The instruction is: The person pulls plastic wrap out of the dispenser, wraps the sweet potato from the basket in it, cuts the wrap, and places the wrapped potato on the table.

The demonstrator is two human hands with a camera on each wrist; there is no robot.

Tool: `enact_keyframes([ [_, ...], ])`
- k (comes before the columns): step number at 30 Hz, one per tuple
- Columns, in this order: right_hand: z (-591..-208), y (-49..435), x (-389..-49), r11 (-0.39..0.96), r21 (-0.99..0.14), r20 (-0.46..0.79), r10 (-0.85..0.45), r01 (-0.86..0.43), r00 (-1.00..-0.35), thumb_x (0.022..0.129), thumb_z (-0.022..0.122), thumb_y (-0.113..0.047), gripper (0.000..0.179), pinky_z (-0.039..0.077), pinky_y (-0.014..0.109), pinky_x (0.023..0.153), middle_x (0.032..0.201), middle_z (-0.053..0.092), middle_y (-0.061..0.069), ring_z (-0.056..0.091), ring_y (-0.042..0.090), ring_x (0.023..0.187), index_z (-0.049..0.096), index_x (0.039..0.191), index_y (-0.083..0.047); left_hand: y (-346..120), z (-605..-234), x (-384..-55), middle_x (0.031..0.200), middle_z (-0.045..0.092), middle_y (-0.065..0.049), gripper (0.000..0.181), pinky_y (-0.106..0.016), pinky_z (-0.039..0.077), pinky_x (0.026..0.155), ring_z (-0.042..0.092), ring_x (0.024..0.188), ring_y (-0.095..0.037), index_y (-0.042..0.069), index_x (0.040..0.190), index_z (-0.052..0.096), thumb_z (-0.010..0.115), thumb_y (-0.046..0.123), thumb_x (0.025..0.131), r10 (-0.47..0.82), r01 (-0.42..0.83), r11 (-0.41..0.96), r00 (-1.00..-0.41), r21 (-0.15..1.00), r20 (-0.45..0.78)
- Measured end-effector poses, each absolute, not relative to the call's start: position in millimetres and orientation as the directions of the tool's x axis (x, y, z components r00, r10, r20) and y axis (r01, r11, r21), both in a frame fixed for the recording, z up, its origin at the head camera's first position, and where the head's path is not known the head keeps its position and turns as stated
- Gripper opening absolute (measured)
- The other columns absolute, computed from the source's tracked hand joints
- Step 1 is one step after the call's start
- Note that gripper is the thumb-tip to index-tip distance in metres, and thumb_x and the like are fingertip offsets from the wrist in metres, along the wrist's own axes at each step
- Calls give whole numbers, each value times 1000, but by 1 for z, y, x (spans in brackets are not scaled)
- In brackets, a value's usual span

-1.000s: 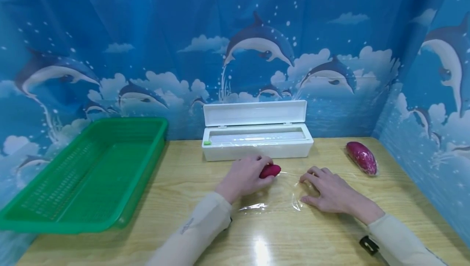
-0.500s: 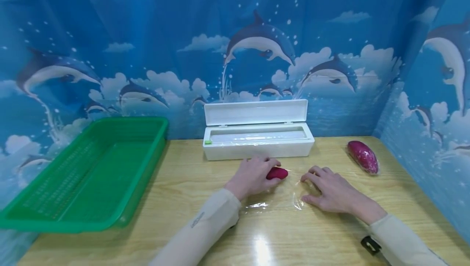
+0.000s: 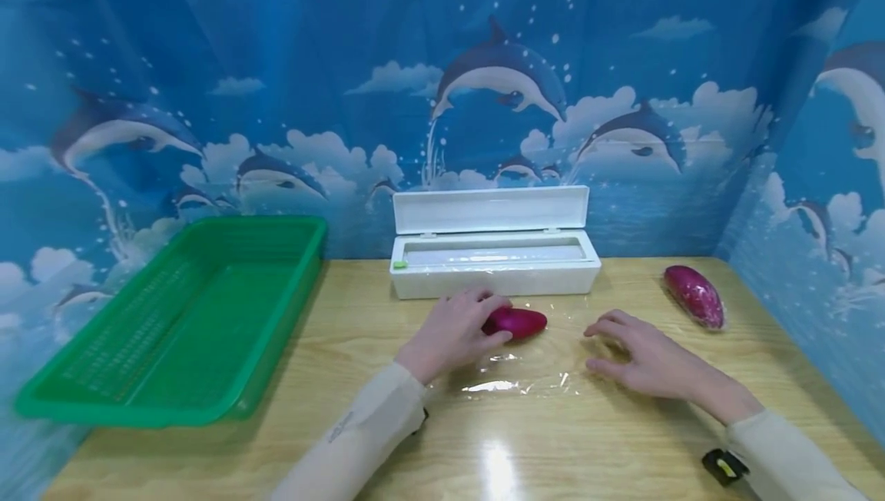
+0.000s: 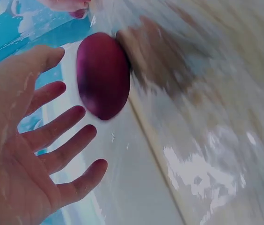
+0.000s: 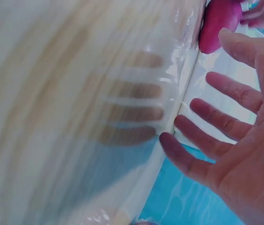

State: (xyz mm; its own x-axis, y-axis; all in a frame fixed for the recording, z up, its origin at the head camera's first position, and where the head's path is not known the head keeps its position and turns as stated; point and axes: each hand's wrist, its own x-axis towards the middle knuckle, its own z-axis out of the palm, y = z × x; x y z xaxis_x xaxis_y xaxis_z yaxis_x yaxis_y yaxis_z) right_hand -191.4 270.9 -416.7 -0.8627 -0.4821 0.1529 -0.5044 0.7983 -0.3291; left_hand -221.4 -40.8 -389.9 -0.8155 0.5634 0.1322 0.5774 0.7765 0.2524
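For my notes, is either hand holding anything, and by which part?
Nothing is held: left hand spread beside the smooth purple oval object; right hand empty.

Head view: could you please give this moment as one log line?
left hand: beside middle purple item, fingers spread; right hand: near clear film, holding nothing; white box: lid raised; wrapped purple item: at right

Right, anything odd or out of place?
Nothing looks spilled or damaged. The clear film near the left hand looks creased rather than flat. The rim of the green basket shows past the left edge of the table; I can't tell if its base overhangs.
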Motion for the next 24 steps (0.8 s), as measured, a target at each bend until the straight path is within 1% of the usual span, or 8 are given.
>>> enact_keyframes([
  [3,-414,275,-188,776,-313,203,-508,-547,-837,87,80,-39,30,59,46,89,113,68,-5,69,21,102,72,109,-20,-63,-385,-210,126,69,-2,44,-37,57,93,65,108,-18,23,132,66,74,41,93,565,577,767,-814,280,131],
  [6,-412,280,-183,741,-295,226,-560,-604,-797,83,84,-36,19,59,36,81,104,66,-15,66,10,93,71,96,-29,-90,-382,-195,118,71,-2,39,-35,58,89,67,102,-17,20,125,69,76,37,91,575,563,761,-816,322,66],
  [9,-413,284,-176,699,-286,229,-614,-655,-755,79,86,-35,22,58,32,77,100,65,-17,63,4,90,67,89,-34,-115,-381,-180,112,70,-1,34,-35,58,86,67,98,-17,20,118,72,80,31,87,553,498,788,-831,362,-61],
  [11,-414,285,-173,688,-283,213,-634,-668,-743,78,87,-35,24,57,31,76,100,65,-17,62,2,89,66,87,-35,-128,-383,-172,105,68,2,32,-32,56,82,64,92,-13,21,112,73,84,27,82,525,448,811,-841,376,-130],
  [13,-415,284,-170,692,-266,196,-642,-671,-741,77,87,-36,24,58,30,75,102,66,-16,62,2,89,65,87,-37,-138,-386,-166,98,66,4,30,-29,54,76,60,85,-10,21,106,74,86,24,79,511,422,823,-843,381,-170],
  [17,-418,283,-168,697,-233,179,-655,-678,-735,79,86,-32,19,59,30,73,103,68,-12,63,4,89,69,86,-38,-149,-395,-162,89,61,8,21,-23,47,68,54,76,-5,21,98,76,85,21,79,528,440,807,-836,393,-149],
  [20,-420,281,-168,688,-194,201,-670,-699,-715,79,85,-25,18,60,32,73,104,69,-8,65,9,89,73,87,-35,-152,-400,-161,88,63,8,14,-21,49,68,56,75,-5,20,95,77,82,17,83,550,477,789,-829,388,-98],
  [24,-424,280,-169,674,-143,248,-685,-725,-685,77,85,-17,23,61,33,73,102,69,-8,65,11,89,73,86,-35,-153,-403,-161,87,66,6,9,-23,52,70,60,76,-5,19,93,78,79,14,85,562,516,782,-826,350,-38],
])
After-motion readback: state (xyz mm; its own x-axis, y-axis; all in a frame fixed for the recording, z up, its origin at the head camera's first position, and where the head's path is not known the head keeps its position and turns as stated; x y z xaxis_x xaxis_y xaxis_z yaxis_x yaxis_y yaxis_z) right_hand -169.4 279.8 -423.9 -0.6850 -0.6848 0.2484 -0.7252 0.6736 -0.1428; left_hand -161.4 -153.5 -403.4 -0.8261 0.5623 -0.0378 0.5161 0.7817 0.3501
